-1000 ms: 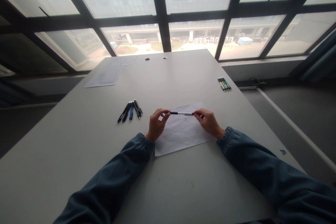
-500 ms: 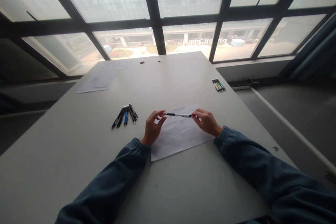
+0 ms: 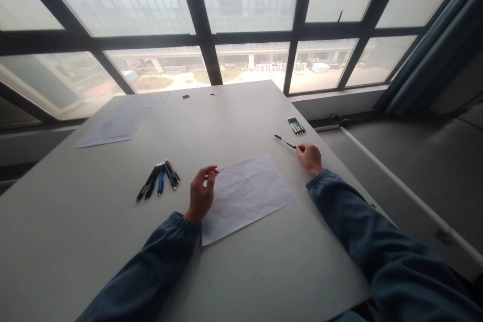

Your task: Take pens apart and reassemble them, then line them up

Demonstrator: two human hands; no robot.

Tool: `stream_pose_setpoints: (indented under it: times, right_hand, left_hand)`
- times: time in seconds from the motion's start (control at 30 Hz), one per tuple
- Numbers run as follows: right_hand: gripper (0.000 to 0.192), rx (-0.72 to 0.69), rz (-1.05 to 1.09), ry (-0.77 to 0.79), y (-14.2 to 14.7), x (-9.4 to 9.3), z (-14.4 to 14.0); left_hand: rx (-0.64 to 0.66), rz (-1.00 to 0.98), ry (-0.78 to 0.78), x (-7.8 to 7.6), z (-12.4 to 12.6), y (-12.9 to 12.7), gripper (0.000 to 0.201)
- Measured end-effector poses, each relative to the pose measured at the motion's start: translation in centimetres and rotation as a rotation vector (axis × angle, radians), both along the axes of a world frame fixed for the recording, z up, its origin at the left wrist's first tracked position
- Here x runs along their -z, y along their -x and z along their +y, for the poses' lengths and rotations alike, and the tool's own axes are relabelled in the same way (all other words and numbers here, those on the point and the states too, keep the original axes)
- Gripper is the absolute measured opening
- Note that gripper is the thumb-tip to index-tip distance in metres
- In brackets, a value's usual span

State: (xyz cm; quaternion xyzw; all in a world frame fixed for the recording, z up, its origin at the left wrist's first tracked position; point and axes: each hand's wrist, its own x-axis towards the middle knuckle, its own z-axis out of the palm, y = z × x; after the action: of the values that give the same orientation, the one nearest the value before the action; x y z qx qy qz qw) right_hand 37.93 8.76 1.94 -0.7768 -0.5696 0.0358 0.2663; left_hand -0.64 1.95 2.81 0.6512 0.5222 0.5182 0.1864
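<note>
My right hand (image 3: 309, 157) pinches one end of a black-and-white pen (image 3: 285, 141), whose other end points left and away from me. Just beyond the pen lies a row of several pens with green, yellow and white barrels (image 3: 296, 125), near the table's right edge. My left hand (image 3: 203, 190) is over the left edge of a paper sheet (image 3: 249, 193), its fingers curled but apart, with nothing seen in them. Faint marks show on the sheet. To the left of that hand, several black pens and a blue pen (image 3: 160, 181) lie fanned out.
The white table (image 3: 241, 282) reaches to large dark-framed windows. More paper sheets (image 3: 113, 123) lie at its far left. Two round cable holes are near the far edge, one of them here (image 3: 185, 96). A blue curtain (image 3: 415, 60) hangs at the right.
My right hand has carried the pen right and away, toward the row of pens. My left hand no longer touches the pen's tip. The view has turned slightly right.
</note>
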Motion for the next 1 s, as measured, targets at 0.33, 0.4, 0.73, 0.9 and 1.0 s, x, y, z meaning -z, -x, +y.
stream_pose_setpoints:
  times: [0.33,0.4,0.73,0.9,1.0]
  right_hand:
    - [0.016,0.139,0.045,0.091,-0.2,0.0,0.6]
    - [0.015,0.16,0.08,0.112,0.0,-0.1,0.9]
    - [0.017,0.218,0.129,0.111,0.3,-0.3,3.9]
    - [0.017,0.226,0.129,0.099,0.3,-0.5,5.4]
    - [0.017,0.225,0.126,0.088,0.5,-0.5,6.1]
  left_hand:
    - [-0.003,0.187,0.034,-1.0,-0.6,-0.4,0.026]
    - [0.02,0.21,0.016,-0.9,-0.5,-0.4,0.023]
    - [0.076,0.239,-0.02,-0.9,-0.4,-0.5,0.022]
    - [0.081,0.267,-0.031,-0.8,-0.3,-0.4,0.021]
    - [0.085,0.279,-0.033,-0.8,-0.3,-0.4,0.02]
